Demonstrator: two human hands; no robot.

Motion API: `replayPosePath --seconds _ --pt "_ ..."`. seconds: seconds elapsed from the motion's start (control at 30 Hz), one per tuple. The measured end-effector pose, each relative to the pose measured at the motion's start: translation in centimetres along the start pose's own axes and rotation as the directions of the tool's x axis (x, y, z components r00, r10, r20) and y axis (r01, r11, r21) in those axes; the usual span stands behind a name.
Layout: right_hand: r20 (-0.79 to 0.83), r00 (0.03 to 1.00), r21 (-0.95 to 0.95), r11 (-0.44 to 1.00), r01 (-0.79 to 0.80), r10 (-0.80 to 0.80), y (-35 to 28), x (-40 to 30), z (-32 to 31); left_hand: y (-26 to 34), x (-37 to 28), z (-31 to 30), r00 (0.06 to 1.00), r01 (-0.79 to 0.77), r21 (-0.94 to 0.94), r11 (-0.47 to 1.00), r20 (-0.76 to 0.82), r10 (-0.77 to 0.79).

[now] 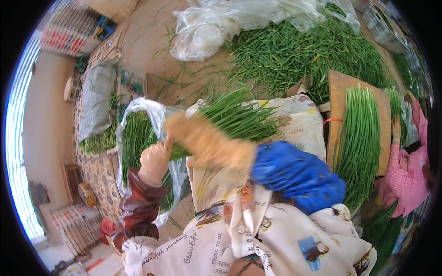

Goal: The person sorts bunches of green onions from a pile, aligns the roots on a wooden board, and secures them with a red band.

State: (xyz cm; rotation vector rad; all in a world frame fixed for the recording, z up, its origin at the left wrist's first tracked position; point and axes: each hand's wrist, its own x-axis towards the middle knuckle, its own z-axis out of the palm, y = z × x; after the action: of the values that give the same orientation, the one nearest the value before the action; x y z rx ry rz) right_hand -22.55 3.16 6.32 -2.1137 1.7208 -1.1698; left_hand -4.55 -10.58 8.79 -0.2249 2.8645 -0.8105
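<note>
Both my hands wear light rubber gloves and meet at the cut end of a bunch of long green leafy stalks, likely garlic chives (238,117), lying over my lap on a flower-patterned cloth (300,117). My left hand (155,155) grips the bunch's end, its thumb or a finger pointing up. Over the same end lies my right hand (186,134), blurred by motion, so its fingers cannot be made out. Just left of them, a clear plastic bag (121,138) stands around more green stalks (136,138).
A wooden board (335,82) at right bears a neat row of stalks (361,127). Loose greens (307,51) and plastic sheeting (207,31) cover the floor ahead. Left are a grey sack (98,100) and stacked crates (72,224). A person in pink (409,172) works far right.
</note>
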Motion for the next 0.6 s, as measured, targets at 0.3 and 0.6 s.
replayPosePath --seconds 0.3,0.6 --pt "0.36 0.929 -0.093 0.994 -0.06 0.09 1.1 -0.8 4.3 -0.4 -5.2 -2.2 0.992 0.037 -0.248 0.968 0.122 -0.007" --pt "0.086 0.977 -0.191 0.966 -0.173 0.193 1.6 -2.5 -2.1 -2.9 1.9 -6.9 0.969 -0.164 -0.385 0.908 -0.236 0.075"
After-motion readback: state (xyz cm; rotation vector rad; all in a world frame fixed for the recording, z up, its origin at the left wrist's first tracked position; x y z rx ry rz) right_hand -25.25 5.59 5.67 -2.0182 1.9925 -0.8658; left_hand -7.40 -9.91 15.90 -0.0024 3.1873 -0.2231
